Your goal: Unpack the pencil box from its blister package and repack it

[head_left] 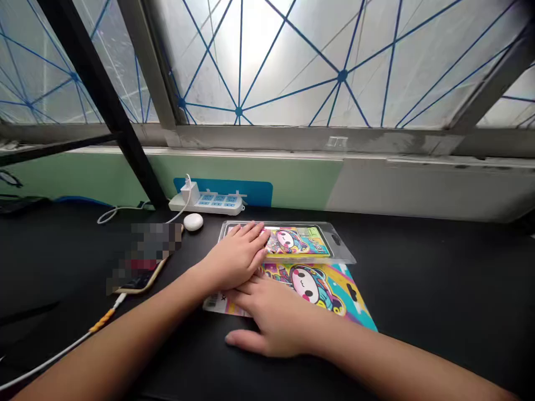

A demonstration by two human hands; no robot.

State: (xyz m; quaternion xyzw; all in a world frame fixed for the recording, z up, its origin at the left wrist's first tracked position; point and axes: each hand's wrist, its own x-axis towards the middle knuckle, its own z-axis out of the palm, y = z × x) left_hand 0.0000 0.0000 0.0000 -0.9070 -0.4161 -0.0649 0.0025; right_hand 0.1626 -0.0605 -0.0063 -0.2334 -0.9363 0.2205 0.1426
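Note:
My left hand (238,256) lies flat, fingers stretched out, on the left part of a clear plastic blister pack (337,245). Inside the pack shows a small colourful printed pad or box (311,240) with a cartoon character. Nearer to me is a larger colourful printed card (351,292) with a similar character on it. Its left part is under my right hand (273,317), which is laid palm down with the thumb spread away. The right fingertips meet the left hand near its wrist side and are partly hidden there.
At the left, a phone (146,275) with a blurred screen is plugged into a white cable (54,359). A white round case (193,222) sits near a power strip (209,203) by the wall. A black slanted bar (100,100) crosses the left side. Patterned windows stand behind the black table (438,278).

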